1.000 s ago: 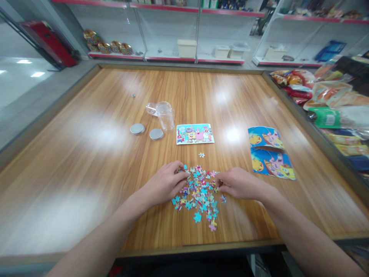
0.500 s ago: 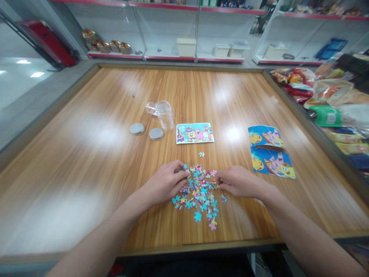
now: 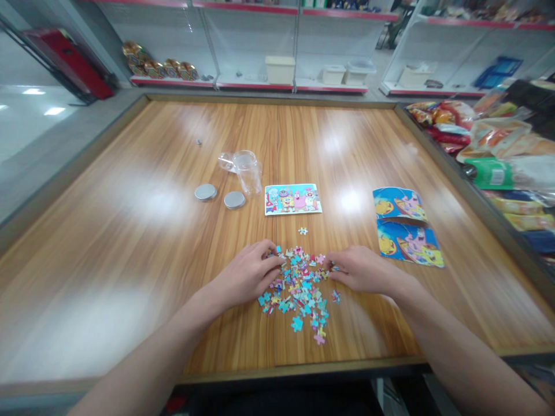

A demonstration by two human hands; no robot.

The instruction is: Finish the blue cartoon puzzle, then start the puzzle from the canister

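Note:
A loose heap of small jigsaw puzzle pieces (image 3: 303, 289), mostly light blue with some pink, yellow and red, lies on the table near me. My left hand (image 3: 251, 270) rests at the heap's left edge, fingers curved and thumb apart from the index finger. At the right edge is my right hand (image 3: 358, 268), its thumb and fingers parted around a few pieces. One single piece (image 3: 303, 231) sits apart, above the heap. Beyond it lies a picture card (image 3: 293, 200) printed with cartoon characters.
Two round silver lids (image 3: 235, 200) and clear plastic cups (image 3: 247, 170) are at the back left. A torn blue cartoon wrapper (image 3: 407, 231) lies to the right. Packaged snacks (image 3: 489, 138) line the table's right side. Shelves (image 3: 243, 46) stand behind the raised table edge.
My right hand's fingers have parted a little, and pieces now show between them. My left hand stays almost in place.

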